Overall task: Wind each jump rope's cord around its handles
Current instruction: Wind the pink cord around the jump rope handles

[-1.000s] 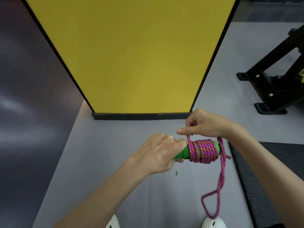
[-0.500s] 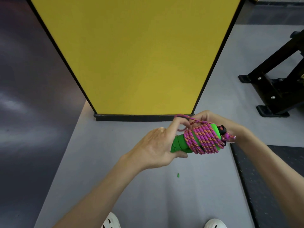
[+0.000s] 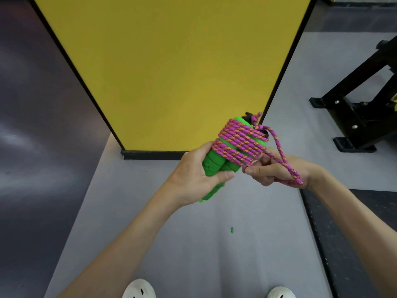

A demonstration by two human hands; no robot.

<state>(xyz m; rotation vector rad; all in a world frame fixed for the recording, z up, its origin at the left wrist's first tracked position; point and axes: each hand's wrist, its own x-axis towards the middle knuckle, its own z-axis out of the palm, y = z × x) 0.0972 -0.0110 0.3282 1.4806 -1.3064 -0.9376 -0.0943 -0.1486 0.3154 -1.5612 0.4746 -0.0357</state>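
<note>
- While the right hand [image 3: 271, 171] pinches the cord [image 3: 237, 143] between thumb and forefinger just under the lowest turn, its other fingers lie curled, and a short slack loop [image 3: 286, 166] hangs from the top of the bundle down across the wrist.
- Left hand [image 3: 193, 178] grips the lower ends of the two green handles [image 3: 213, 166], thumb pressed across them; the fingers behind are hidden.
- Handles are held side by side in the air, tilted up and away, above the grey floor [image 3: 193, 222] and before the yellow panel [image 3: 171, 72]; tight turns cover their upper half.
- Step, as judged: winding is nearly finished, and only the tail is left.
- Next move calls for tucking the loop under a turn while keeping tension so the coils don't slip.
</note>
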